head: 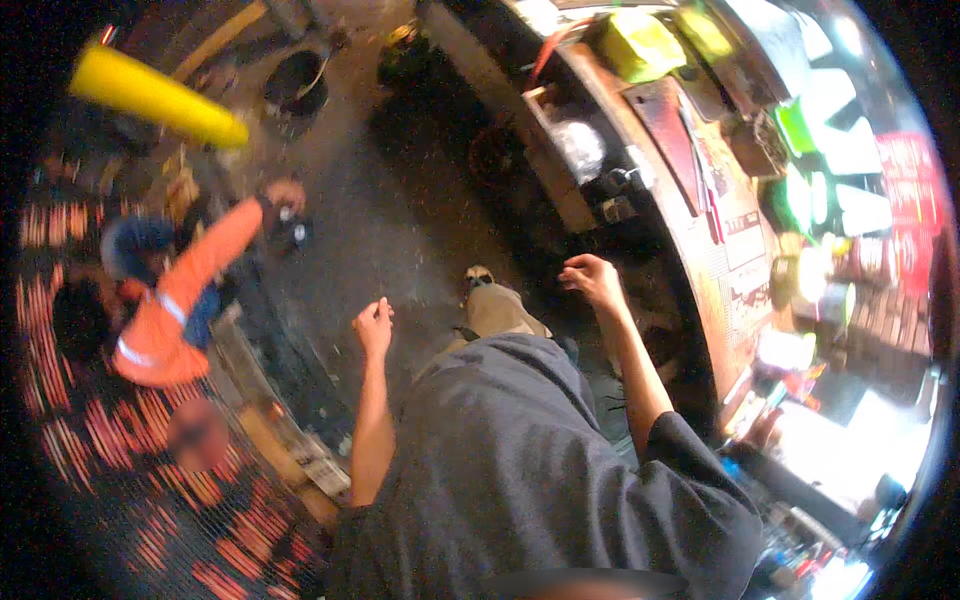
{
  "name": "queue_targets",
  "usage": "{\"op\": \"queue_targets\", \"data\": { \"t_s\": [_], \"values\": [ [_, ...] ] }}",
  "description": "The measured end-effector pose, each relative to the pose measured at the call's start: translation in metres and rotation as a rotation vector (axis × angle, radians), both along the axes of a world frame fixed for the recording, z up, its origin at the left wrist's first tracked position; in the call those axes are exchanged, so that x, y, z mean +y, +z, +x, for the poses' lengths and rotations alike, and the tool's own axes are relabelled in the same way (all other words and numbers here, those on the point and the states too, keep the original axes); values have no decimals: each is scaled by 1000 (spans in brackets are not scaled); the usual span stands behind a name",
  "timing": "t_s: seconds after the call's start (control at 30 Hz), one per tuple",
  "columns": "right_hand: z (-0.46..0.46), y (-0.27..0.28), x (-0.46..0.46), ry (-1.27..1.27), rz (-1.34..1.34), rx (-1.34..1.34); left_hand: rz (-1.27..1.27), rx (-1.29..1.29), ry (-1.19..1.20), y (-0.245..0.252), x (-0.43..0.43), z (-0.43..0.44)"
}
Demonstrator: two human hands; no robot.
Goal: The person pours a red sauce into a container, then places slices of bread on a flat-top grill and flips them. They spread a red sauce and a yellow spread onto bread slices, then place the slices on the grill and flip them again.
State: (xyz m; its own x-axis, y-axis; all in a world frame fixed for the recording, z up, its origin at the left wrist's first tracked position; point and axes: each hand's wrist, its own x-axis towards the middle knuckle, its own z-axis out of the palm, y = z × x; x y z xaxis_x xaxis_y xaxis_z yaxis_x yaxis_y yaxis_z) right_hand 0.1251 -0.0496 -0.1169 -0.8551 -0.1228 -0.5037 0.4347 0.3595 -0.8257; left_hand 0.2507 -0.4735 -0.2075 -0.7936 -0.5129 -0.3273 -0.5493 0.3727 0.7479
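Note:
My left hand (373,328) is held out over the dark concrete floor (390,225), its fingers curled in and nothing visible in it. To the right, my right hand (596,279) hangs in the air with loosely bent fingers, also without any visible object. It is nearest the front edge of a wooden workbench (694,259), apart from it. Below and between my hands are one trouser leg (504,311) and a shoe (478,275) on the floor.
At left a co-worker in an orange sleeve (217,240) reaches toward a dark object (292,229). A yellow tapered object (161,97) and a dark bucket (296,82) are at upper left. On the bench lie a reddish-brown flat piece (664,139) and a bright yellow package (643,45).

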Motion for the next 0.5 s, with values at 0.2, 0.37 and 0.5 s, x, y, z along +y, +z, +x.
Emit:
{"op": "queue_targets", "data": {
  "t_s": [0.2, 0.37, 0.5],
  "values": [
    [-79, 28, -53, 161, 106, 145, 126, 0, -12, -10, -1, -96],
    [-127, 51, -76, 124, 135, 200, 132, -119, -56, -23, -29, -148],
    [-165, 56, -94, 9, 128, 53, 193, -213, -105, -35, -54, -216]
  ]
}}
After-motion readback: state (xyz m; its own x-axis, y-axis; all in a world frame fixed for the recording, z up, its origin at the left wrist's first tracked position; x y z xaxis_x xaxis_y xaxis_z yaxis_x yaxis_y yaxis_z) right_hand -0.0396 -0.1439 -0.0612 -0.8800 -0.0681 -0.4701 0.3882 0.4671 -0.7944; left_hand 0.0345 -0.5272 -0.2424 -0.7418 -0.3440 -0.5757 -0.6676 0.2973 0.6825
